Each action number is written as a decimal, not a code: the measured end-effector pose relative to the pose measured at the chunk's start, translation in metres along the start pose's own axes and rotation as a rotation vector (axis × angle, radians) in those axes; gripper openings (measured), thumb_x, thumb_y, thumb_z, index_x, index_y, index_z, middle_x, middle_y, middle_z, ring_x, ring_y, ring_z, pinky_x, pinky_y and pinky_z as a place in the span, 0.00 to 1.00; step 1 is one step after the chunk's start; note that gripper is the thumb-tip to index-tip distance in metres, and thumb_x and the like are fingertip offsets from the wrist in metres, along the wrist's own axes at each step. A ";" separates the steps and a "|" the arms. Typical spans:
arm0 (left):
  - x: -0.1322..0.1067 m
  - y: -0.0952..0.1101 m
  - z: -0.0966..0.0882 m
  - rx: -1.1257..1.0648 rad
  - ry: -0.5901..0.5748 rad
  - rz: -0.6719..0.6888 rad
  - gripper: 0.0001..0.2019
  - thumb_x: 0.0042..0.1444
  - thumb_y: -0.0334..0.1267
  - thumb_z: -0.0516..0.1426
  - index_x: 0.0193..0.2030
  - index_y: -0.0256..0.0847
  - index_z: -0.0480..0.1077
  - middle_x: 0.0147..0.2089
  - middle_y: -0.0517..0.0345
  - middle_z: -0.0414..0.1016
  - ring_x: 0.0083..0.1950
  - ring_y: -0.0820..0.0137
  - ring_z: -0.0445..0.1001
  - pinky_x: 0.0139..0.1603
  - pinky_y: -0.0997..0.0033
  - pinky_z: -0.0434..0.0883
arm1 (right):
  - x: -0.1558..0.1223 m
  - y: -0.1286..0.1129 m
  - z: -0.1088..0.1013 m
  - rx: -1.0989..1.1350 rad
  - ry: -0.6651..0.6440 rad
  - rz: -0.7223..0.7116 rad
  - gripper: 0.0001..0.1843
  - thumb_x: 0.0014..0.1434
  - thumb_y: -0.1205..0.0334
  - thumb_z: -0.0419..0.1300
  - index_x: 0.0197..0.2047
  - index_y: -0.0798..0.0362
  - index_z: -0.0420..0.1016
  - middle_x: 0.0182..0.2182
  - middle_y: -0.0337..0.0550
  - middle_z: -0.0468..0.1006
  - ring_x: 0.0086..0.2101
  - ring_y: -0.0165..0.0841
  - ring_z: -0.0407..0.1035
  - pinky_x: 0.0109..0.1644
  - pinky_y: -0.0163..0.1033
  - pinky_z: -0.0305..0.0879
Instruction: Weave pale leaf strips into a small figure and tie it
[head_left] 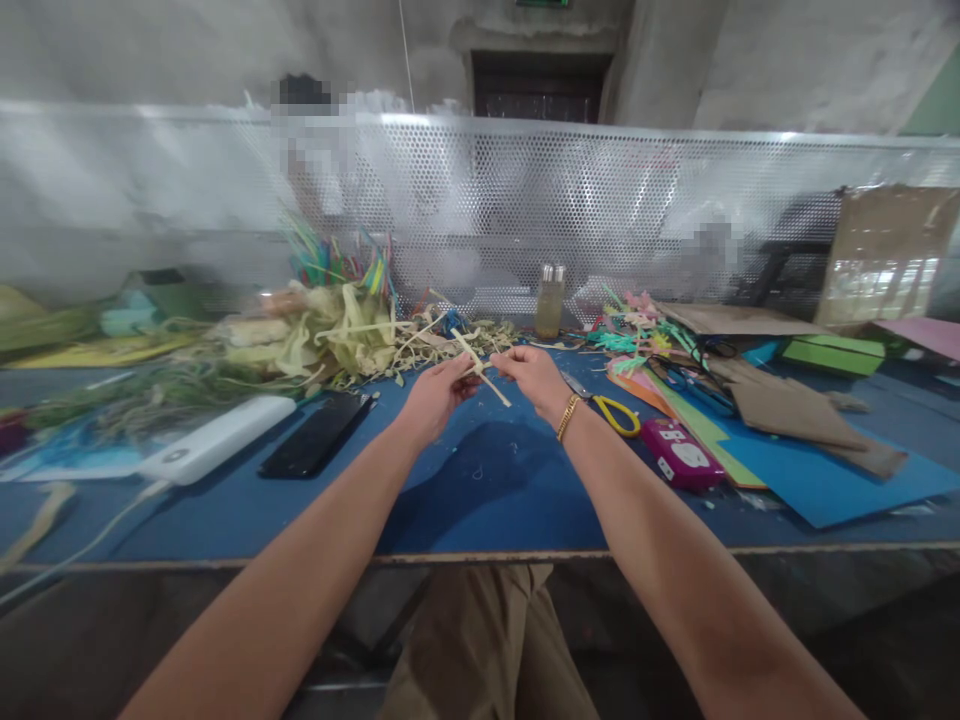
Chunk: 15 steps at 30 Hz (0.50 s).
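Note:
Over the blue tabletop, both hands are raised at a small cross of pale yellow plant strips [496, 390], perhaps corn husk. My left hand [441, 396] pinches it near the crossing, while one strip slants from upper left to lower right. The thumb and index finger of my right hand [534, 376] are closed at the cross's right side, seemingly on the end of a strip. A gold bracelet [568, 417] circles my right wrist. Just behind the hands lies a heap of dry husks and strips [352, 335].
To the left are a black phone [315, 438] and a white power bank [221, 438] with a cable. Yellow-handled scissors [619, 415], a magenta pack [681, 455], blue paper [817, 490] and cardboard [795, 405] lie right. A bottle [550, 305] stands before the perforated metal screen [480, 200].

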<state>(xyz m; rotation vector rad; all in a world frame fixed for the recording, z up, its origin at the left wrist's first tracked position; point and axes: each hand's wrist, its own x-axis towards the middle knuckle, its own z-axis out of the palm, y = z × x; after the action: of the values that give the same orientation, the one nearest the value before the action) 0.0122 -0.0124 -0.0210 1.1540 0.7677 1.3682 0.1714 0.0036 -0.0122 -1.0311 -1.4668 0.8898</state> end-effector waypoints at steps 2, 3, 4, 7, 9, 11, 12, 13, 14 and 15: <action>-0.001 0.000 0.000 0.022 -0.003 -0.024 0.16 0.46 0.50 0.65 0.31 0.37 0.75 0.35 0.52 0.76 0.36 0.70 0.72 0.37 0.70 0.67 | -0.001 0.001 0.002 0.022 -0.011 -0.016 0.16 0.47 0.48 0.64 0.23 0.52 0.70 0.21 0.37 0.71 0.25 0.28 0.62 0.35 0.37 0.60; -0.001 0.000 0.000 0.047 -0.013 -0.027 0.16 0.47 0.50 0.65 0.31 0.37 0.75 0.35 0.52 0.76 0.36 0.70 0.72 0.37 0.70 0.67 | -0.002 0.001 0.003 0.029 -0.017 -0.017 0.16 0.47 0.49 0.64 0.22 0.52 0.70 0.21 0.37 0.71 0.25 0.28 0.62 0.35 0.37 0.60; -0.002 0.000 0.000 0.078 -0.025 -0.026 0.15 0.47 0.49 0.65 0.31 0.37 0.75 0.35 0.52 0.76 0.36 0.70 0.72 0.37 0.70 0.67 | -0.002 0.001 0.004 0.034 -0.024 -0.016 0.15 0.48 0.50 0.64 0.22 0.52 0.70 0.21 0.37 0.71 0.25 0.28 0.62 0.35 0.37 0.60; -0.002 -0.002 -0.001 0.161 -0.048 -0.016 0.13 0.45 0.46 0.66 0.30 0.38 0.76 0.34 0.53 0.77 0.36 0.70 0.71 0.38 0.70 0.67 | -0.004 0.000 0.006 0.045 -0.038 -0.015 0.14 0.47 0.51 0.64 0.22 0.52 0.70 0.21 0.37 0.71 0.26 0.29 0.62 0.35 0.38 0.59; -0.002 -0.002 -0.001 0.183 -0.046 -0.020 0.11 0.45 0.45 0.66 0.29 0.39 0.76 0.33 0.54 0.76 0.35 0.71 0.70 0.38 0.70 0.66 | -0.004 -0.001 0.007 0.044 -0.030 -0.020 0.13 0.47 0.52 0.63 0.21 0.52 0.69 0.20 0.37 0.70 0.25 0.28 0.61 0.35 0.37 0.59; -0.002 -0.001 0.001 0.180 -0.041 -0.038 0.09 0.45 0.43 0.66 0.28 0.40 0.76 0.32 0.56 0.75 0.34 0.71 0.70 0.38 0.71 0.66 | -0.004 -0.001 0.006 0.035 -0.009 -0.031 0.13 0.47 0.53 0.63 0.21 0.52 0.69 0.19 0.36 0.69 0.25 0.28 0.60 0.34 0.37 0.58; -0.003 0.000 0.002 0.174 -0.038 -0.050 0.08 0.45 0.42 0.65 0.27 0.41 0.75 0.31 0.57 0.74 0.33 0.71 0.69 0.38 0.71 0.66 | -0.004 -0.001 0.006 0.031 0.003 -0.035 0.13 0.47 0.53 0.63 0.20 0.52 0.69 0.19 0.35 0.69 0.25 0.28 0.59 0.34 0.37 0.58; -0.003 0.000 0.003 0.165 -0.037 -0.060 0.07 0.44 0.41 0.65 0.26 0.41 0.75 0.30 0.58 0.73 0.33 0.72 0.69 0.38 0.71 0.66 | -0.004 -0.001 0.006 0.029 0.014 -0.037 0.12 0.47 0.54 0.63 0.20 0.52 0.68 0.19 0.35 0.68 0.25 0.28 0.59 0.34 0.36 0.57; -0.004 0.001 0.004 0.155 -0.037 -0.066 0.06 0.44 0.40 0.65 0.25 0.41 0.74 0.29 0.59 0.72 0.32 0.72 0.69 0.38 0.71 0.66 | -0.004 -0.001 0.006 0.029 0.026 -0.037 0.12 0.46 0.54 0.63 0.20 0.52 0.68 0.19 0.35 0.68 0.25 0.27 0.59 0.34 0.36 0.57; -0.005 0.002 0.005 0.147 -0.045 -0.068 0.06 0.44 0.39 0.64 0.25 0.40 0.74 0.28 0.59 0.71 0.32 0.72 0.68 0.38 0.71 0.66 | -0.003 -0.001 0.005 0.032 0.035 -0.035 0.12 0.46 0.54 0.63 0.20 0.52 0.68 0.19 0.34 0.68 0.25 0.27 0.59 0.34 0.36 0.57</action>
<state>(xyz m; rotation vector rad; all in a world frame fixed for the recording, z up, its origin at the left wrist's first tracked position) 0.0157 -0.0181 -0.0185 1.2573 0.8787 1.2423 0.1661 0.0003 -0.0132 -0.9903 -1.4330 0.8640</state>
